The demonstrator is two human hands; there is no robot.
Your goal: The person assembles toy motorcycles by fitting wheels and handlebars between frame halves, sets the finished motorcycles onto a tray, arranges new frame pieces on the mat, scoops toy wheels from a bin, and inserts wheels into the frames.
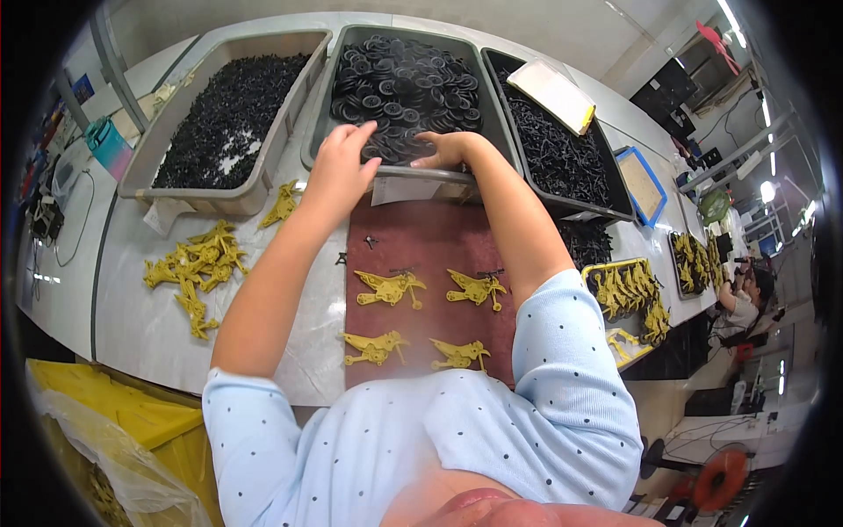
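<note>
Both my arms reach forward to a grey bin (502, 132) full of round black plastic wheels (408, 79). At the bin's near left corner is my left hand (345, 167), its thumb and fingers apart and nothing visible in it. My right hand (450, 149) reaches over the near rim by the wheels, thumb and fingers spread; some of its fingers are hidden. On the reddish-brown mat (421, 233) below lie two yellow plastic parts with black pieces on top (390, 288) and two yellow parts without them (373, 348). A small black piece (371, 241) rests near the mat's upper left.
A bin of small black parts (233, 114) stands left, another with dark parts (553, 149) and a white tray (553, 92) right. Loose yellow parts (200, 263) lie left of the mat. A tray of yellow parts (628, 294) sits right. Another person (746, 303) is far right.
</note>
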